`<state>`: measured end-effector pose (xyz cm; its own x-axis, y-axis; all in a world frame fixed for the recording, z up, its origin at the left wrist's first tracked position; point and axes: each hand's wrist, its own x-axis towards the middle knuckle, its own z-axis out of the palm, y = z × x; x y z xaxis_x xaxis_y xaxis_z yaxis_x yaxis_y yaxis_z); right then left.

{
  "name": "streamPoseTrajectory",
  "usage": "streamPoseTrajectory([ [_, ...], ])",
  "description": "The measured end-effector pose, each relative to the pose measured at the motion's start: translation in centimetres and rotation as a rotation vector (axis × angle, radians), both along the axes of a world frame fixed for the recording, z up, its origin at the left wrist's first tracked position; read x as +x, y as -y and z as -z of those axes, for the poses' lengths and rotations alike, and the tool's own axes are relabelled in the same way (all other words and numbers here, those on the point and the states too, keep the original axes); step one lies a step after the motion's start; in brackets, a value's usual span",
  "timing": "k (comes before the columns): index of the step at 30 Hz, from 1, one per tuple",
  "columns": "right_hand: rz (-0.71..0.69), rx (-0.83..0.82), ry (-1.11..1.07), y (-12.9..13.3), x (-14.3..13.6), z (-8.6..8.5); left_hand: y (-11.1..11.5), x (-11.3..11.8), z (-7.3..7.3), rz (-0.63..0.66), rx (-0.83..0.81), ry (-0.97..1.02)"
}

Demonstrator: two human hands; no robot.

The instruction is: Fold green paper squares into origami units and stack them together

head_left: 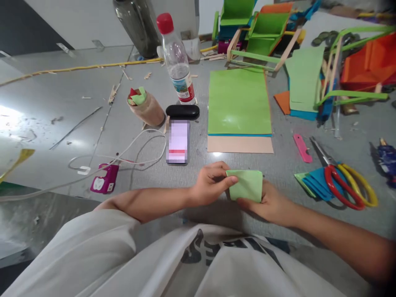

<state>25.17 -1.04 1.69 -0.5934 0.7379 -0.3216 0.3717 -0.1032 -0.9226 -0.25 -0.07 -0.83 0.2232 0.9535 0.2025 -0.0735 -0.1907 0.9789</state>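
Note:
A small light green paper piece [246, 186] is held between both hands near the table's front edge. My left hand [213, 183] pinches its upper left corner, thumb on top. From the right, my right hand [269, 204] grips its lower right side, with the thumb along the bottom edge and the other fingers hidden behind the paper. Beyond the hands lies a stack of large sheets [239, 103], green on top, with blue and tan edges showing. Scissors with red and yellow handles [345, 185] rest on small blue and green papers [321, 183] at the right.
A phone [177, 142], a black case [182, 111], a bottle with a red cap [179, 66] and a cup [150, 109] stand or lie left of the stack. A white cable [123, 154] crosses the left side. Small paper chairs [266, 31] are at the back right.

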Motion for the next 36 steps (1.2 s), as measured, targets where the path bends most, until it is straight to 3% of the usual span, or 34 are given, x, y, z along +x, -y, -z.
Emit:
streamPoseTrajectory([
  [6, -0.114, -0.09, 0.183, -1.0, 1.5, -0.9, -0.7, -0.7, -0.3, 0.073, -0.075, 0.103],
  [12, -0.205, -0.063, 0.304, -1.3, 0.6, -1.6, -0.8, -1.1, -0.2, -0.018, -0.099, 0.097],
  [19, 0.039, 0.054, 0.169, -2.0, 0.0, -0.9, -1.5, -0.8, 0.1, -0.085, -0.234, 0.095],
  [24, 0.152, 0.114, 0.117, -1.8, -0.1, 0.4, -2.6, -0.6, 1.1, -0.116, -0.167, 0.139],
  [26, 0.219, 0.217, 0.112, -1.6, -0.5, 1.0, -2.5, -0.4, 2.0, -0.155, -0.107, 0.145],
  [30, 0.22, 0.496, 0.144, -0.8, -1.8, 1.4, -0.5, 1.3, 3.3, -0.153, -0.035, 0.026],
  [33, 0.114, 0.541, 0.236, -0.1, -2.7, 0.7, 1.1, 3.6, 3.1, -0.161, -0.075, -0.025],
  [36, 0.141, 0.491, 0.261, 0.1, -2.8, 0.1, 1.2, 5.3, 2.2, -0.203, -0.117, 0.006],
])
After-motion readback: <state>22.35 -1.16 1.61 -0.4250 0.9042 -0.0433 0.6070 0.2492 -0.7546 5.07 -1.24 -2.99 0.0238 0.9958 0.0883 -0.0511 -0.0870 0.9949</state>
